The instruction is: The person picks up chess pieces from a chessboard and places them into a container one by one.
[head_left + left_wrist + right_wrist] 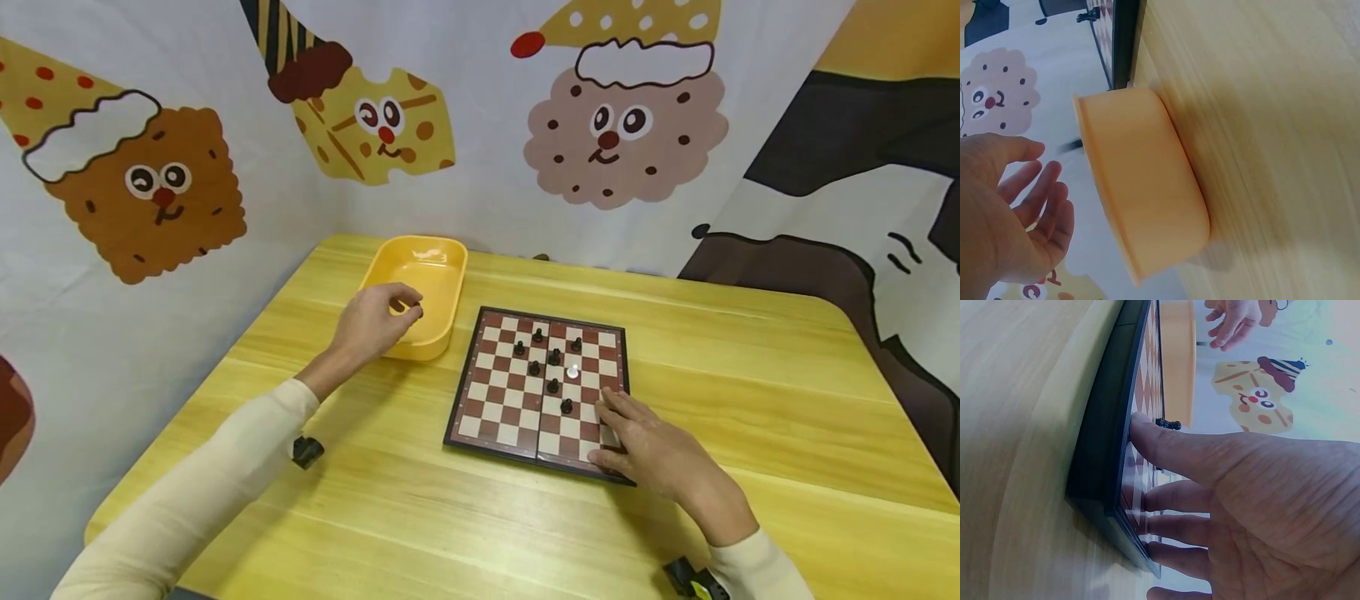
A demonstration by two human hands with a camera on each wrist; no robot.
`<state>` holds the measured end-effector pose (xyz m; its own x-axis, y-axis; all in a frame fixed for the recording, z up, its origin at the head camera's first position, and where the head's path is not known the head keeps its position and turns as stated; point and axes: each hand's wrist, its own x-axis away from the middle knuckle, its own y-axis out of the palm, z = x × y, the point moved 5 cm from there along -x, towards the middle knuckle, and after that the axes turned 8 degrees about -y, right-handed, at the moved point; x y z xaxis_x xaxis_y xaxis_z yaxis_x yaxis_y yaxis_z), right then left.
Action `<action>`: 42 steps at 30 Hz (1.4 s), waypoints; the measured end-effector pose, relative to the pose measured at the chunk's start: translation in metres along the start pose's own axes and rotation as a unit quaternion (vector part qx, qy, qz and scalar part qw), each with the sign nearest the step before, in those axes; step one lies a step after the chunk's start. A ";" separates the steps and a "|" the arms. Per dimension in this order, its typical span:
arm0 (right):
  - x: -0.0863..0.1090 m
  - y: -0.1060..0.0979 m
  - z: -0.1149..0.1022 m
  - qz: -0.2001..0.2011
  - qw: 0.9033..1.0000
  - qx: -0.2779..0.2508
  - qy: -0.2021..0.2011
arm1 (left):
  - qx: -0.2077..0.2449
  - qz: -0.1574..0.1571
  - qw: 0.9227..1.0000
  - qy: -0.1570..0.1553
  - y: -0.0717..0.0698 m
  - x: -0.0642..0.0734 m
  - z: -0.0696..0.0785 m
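Observation:
My left hand (pixel 378 317) hovers over the yellow tray (pixel 425 349), thumb and fingers parted. Between those fingers and the tray rim, a small dark chess piece (pixel 1071 147) appears blurred in mid-air in the left wrist view, apart from the fingertips. My right hand (pixel 654 450) rests on the right edge of the chessboard (pixel 491 412), its fingers extended and the fingertips touching the surface. Several black chess pieces (pixel 553 357) stand on the board, along with one white piece (pixel 573 372). The tray's inside floor is partly hidden behind my left hand.
The board lies on a wooden table (pixel 360 517), to the right of the tray. A cloth backdrop (pixel 480 167) with cartoon biscuits hangs behind the table and along its left side.

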<state>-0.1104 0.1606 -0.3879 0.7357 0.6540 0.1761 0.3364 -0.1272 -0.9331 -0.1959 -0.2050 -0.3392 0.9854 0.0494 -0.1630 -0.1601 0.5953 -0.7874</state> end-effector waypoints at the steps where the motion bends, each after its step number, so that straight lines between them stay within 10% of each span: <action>1: 0.000 0.000 0.000 -0.001 1.000 -0.001 0.001 | 0.000 0.000 1.000 -0.004 0.000 0.000 -0.001; 19: -0.004 -0.009 0.002 0.005 1.000 0.017 -0.007 | 0.050 -0.037 0.997 0.035 0.004 0.000 0.019; 30: -0.006 -0.004 -0.002 -0.011 1.000 0.008 0.009 | 0.124 -0.168 0.974 0.089 0.052 0.010 0.053; 42: -0.002 -0.004 -0.003 -0.013 1.000 0.002 0.014 | 0.139 -0.197 0.968 0.066 0.107 0.000 0.069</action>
<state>-0.1112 0.1579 -0.3836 0.7432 0.6354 0.2095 0.3540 -0.1078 -0.9290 -0.2087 -0.0865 -0.3826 0.9476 -0.3183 0.0284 0.2671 0.7402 -0.6170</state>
